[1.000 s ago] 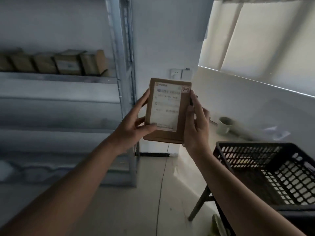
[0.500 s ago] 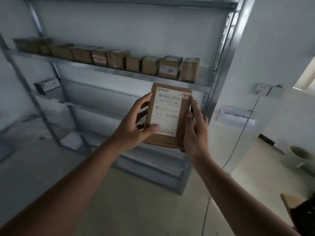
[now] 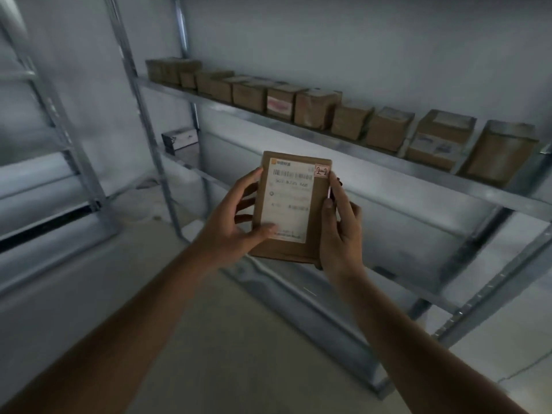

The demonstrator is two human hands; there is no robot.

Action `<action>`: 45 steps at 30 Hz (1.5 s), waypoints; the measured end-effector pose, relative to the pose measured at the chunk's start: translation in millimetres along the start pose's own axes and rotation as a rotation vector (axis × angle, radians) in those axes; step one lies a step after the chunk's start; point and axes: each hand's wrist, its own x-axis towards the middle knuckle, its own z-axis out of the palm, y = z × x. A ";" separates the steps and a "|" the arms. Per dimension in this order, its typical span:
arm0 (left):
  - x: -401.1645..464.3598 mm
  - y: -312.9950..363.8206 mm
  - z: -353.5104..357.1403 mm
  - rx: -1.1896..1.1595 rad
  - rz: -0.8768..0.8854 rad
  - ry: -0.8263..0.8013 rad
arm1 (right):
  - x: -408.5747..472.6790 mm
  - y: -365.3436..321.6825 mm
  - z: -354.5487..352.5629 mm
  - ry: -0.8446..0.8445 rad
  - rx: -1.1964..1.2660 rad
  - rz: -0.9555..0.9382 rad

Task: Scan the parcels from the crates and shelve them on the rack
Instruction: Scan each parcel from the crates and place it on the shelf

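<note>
A flat brown parcel point(image 3: 291, 204) with a white shipping label and a small tag marked "2-2" is held upright in front of me. My left hand point(image 3: 236, 222) grips its left edge, thumb lying across the label's lower corner. My right hand point(image 3: 337, 231) grips its right edge. Behind it stands the metal rack point(image 3: 343, 144). A row of several brown parcels point(image 3: 313, 107) lines the rack's upper shelf from left to right.
A small grey box point(image 3: 180, 138) sits on the far left end of a lower shelf. A second rack's uprights point(image 3: 62, 130) stand at the left. Bare floor point(image 3: 239, 339) lies below my arms.
The view has swung left from the crate and window to face the rack. Both hands keep the same hold on the parcel, and the rack's shelf now fills the background.
</note>
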 end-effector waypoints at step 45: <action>444.4 -573.4 -497.6 0.017 -0.240 -0.098 | 452.0 252.2 715.0 -0.117 -0.084 0.317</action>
